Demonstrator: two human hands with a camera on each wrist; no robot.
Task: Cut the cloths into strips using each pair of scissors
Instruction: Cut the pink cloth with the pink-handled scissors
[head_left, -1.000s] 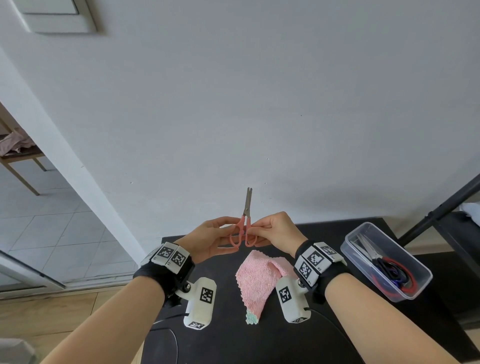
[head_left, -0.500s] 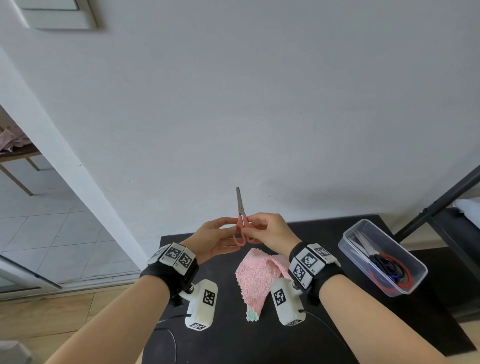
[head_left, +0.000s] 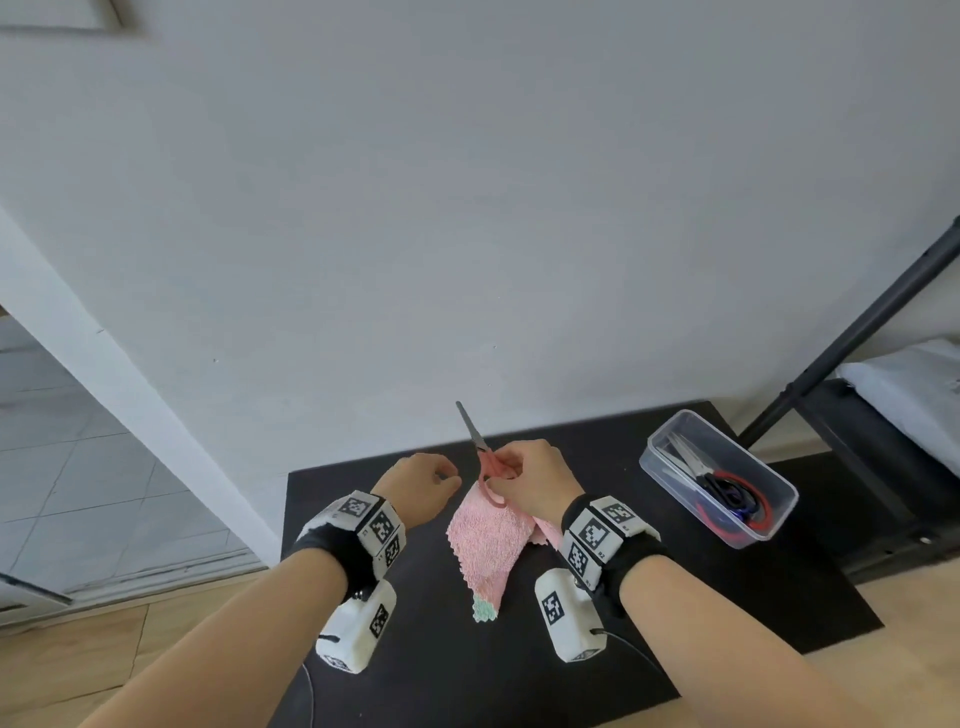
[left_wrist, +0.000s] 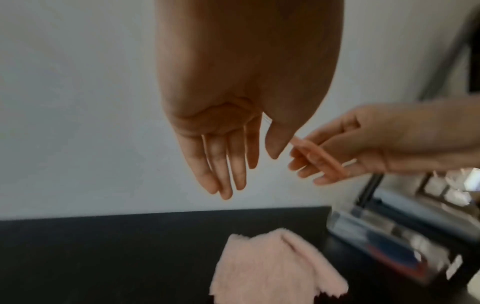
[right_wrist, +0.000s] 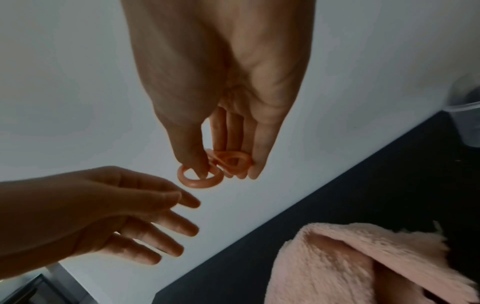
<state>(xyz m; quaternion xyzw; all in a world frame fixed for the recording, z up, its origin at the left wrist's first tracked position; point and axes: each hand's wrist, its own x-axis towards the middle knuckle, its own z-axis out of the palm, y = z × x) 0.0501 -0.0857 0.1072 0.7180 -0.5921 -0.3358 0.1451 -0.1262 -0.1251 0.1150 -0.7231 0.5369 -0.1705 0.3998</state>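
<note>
1. Right hand (head_left: 535, 480) has its fingers (right_wrist: 235, 144) and thumb poked through the loops of the pink scissors (head_left: 485, 460), so it's gripping them on its own, up in the air over the far end of the pink cloth (head_left: 491, 540).
2. Left hand (head_left: 418, 488) has its fingers (left_wrist: 223, 164) straight-ish and loose, holding nothing. It sits just left of the scissors, not touching them.
3. Scissor blades look closed and point up and away, leaning a bit to the left, against the white wall (head_left: 467, 208).
4. The cloth lies rumpled on the black mat (head_left: 727, 597), partly folded over itself, with a small green bit at its near tip.
5. To the right of the cloth, well apart from it, there's a clear plastic box (head_left: 719, 480) on the mat with more scissors in it, red and dark handles showing.
</note>
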